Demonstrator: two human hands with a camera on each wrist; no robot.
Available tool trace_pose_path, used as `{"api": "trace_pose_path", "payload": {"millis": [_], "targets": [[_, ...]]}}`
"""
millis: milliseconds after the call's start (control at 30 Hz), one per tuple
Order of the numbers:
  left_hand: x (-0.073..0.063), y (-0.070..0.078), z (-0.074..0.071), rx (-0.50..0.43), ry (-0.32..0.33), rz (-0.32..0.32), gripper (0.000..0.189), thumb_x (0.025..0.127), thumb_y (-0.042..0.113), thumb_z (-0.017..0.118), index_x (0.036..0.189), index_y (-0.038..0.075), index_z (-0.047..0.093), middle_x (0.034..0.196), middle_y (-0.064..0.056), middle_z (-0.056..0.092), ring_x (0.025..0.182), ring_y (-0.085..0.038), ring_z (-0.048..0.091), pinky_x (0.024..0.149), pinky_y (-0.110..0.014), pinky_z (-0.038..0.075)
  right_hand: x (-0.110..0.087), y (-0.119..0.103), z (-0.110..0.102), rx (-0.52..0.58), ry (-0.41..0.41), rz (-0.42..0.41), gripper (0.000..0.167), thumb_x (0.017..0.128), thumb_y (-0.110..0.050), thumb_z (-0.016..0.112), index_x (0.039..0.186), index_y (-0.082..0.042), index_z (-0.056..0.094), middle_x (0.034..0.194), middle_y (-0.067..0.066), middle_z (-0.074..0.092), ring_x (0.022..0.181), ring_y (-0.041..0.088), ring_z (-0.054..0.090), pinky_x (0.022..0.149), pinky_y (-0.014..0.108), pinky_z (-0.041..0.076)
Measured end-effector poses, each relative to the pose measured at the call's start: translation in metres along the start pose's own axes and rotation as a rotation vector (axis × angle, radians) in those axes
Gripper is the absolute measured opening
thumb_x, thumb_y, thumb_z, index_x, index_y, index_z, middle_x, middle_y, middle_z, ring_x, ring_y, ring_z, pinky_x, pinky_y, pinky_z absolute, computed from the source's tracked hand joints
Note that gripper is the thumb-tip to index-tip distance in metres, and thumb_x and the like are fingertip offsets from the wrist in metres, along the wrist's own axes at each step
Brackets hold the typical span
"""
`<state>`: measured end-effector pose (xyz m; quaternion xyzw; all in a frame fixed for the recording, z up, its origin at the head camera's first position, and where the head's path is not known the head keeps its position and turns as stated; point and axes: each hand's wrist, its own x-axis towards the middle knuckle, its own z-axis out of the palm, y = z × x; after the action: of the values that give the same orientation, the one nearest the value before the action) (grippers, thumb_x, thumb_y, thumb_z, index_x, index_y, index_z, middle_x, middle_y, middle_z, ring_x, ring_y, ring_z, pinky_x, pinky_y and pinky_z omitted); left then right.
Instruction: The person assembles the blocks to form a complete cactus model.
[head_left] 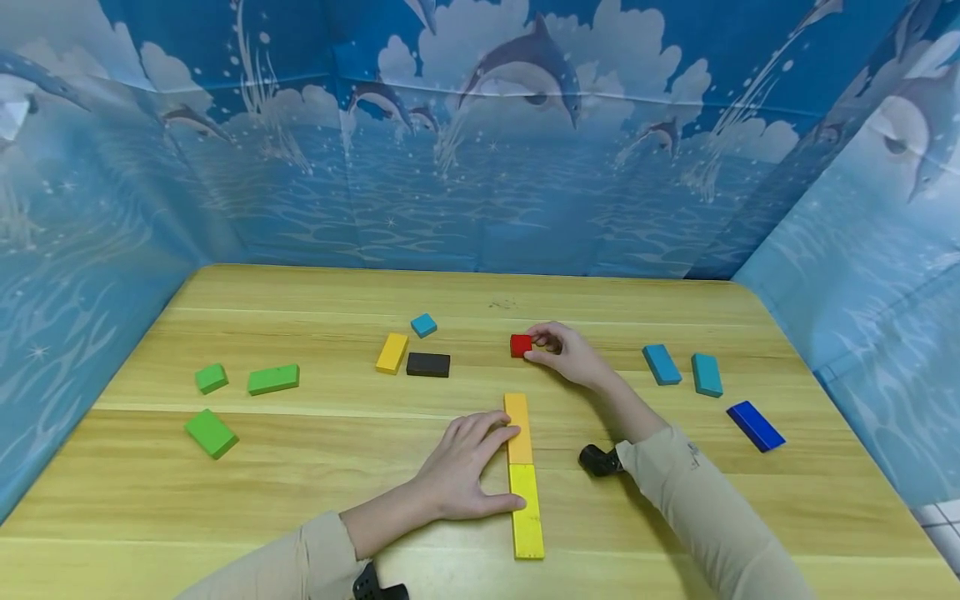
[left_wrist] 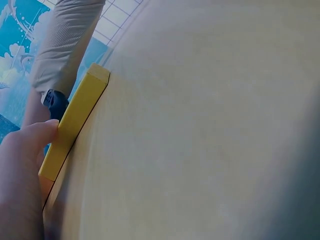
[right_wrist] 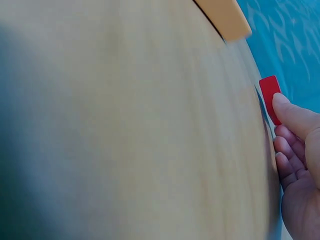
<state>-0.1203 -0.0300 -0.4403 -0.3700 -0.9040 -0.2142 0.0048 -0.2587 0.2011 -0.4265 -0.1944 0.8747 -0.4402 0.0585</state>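
Block of red sits clamped in the right-hand grip beyond the orange block, while the left-hand grip, spread apart, touches the orange block's left edge, seemingly to steady it.

The head camera looks forward and down from behind the right hand gripping the red block. Both wrist cameras look closely across the tabletop: the right catches that grip, the left the yellow block on its near side. The head view shares both.
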Motion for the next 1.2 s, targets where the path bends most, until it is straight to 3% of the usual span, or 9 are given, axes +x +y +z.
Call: {"api": "trace_pose_path", "payload": {"millis": [267,767,1000,1200], "targets": [[0.000,0.000,0.000,0.004,-0.001,0.005,0.078,0.076,0.065,0.053,0.137,0.017,0.039,0.140,0.000,0.031,0.127,-0.020,0.030,0.104,-0.040,0.024,-0.014,-0.006,0.011,-0.007,-0.014,-0.075,0.032,0.083,-0.011,0.067,0.110,0.001,0.059,0.099,0.015,0.056,0.081,0.023,0.047,0.071,0.034,0.039],[0.000,-0.001,0.000,0.007,0.002,0.007,0.078,0.077,0.066,0.052,0.137,0.017,0.040,0.140,0.000,0.032,0.127,-0.020,0.030,0.104,-0.040,0.024,-0.030,-0.015,0.019,-0.044,-0.038,-0.085,0.031,0.080,-0.016,0.070,0.107,-0.003,0.061,0.094,0.008,0.057,0.081,0.019,0.048,0.071,0.028,0.040],[0.000,0.000,0.000,-0.005,0.004,0.004,0.078,0.077,0.066,0.053,0.136,0.017,0.040,0.140,0.000,0.032,0.127,-0.020,0.030,0.104,-0.041,0.023,-0.039,-0.046,0.014,0.000,-0.051,-0.059,0.029,0.081,-0.005,0.068,0.106,0.007,0.059,0.095,0.019,0.056,0.084,0.030,0.049,0.073,0.036,0.040],[0.000,0.000,0.000,-0.022,0.005,-0.007,0.078,0.076,0.065,0.054,0.136,0.018,0.041,0.138,-0.002,0.033,0.125,-0.021,0.031,0.104,-0.041,0.023,-0.041,-0.056,0.012,-0.001,-0.051,-0.050,0.022,0.087,-0.003,0.059,0.105,0.009,0.059,0.092,0.018,0.056,0.082,0.024,0.049,0.072,0.030,0.041]]}}
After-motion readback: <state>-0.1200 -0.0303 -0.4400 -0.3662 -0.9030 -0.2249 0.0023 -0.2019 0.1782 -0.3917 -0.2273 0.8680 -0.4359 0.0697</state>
